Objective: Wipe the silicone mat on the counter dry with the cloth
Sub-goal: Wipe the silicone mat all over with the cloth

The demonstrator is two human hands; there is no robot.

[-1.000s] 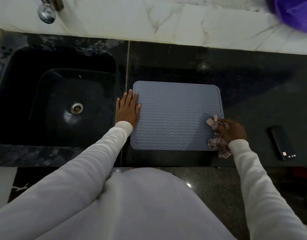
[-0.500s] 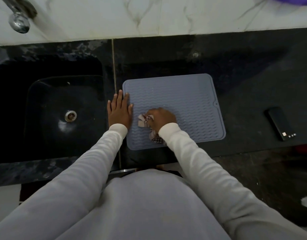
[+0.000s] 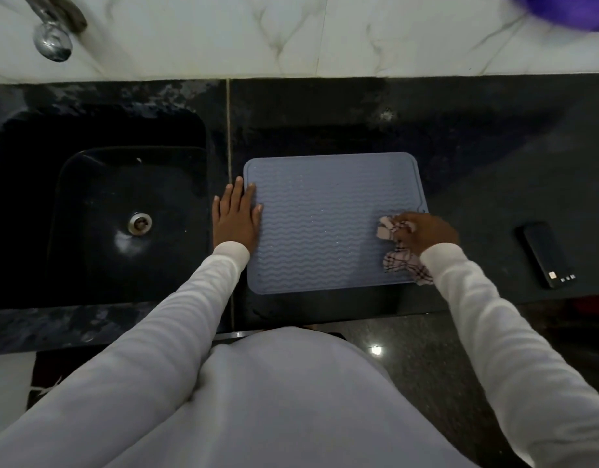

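Observation:
A blue-grey silicone mat (image 3: 325, 217) with wavy ridges lies flat on the black counter (image 3: 477, 157), just right of the sink. My left hand (image 3: 235, 217) lies flat with straight fingers on the mat's left edge. My right hand (image 3: 426, 231) grips a bunched checked cloth (image 3: 397, 255) and presses it on the mat near its right edge. Small water drops glint on the mat's middle.
A black sink (image 3: 98, 211) with a metal drain sits to the left, under a chrome tap (image 3: 53, 32). A dark phone (image 3: 548, 253) lies on the counter to the right. White marble tiles back the counter; something purple (image 3: 568, 11) shows at the top right.
My right hand swept the cloth from the mat's right edge to its left side, then back to the right edge. My left hand stayed on the mat's left edge.

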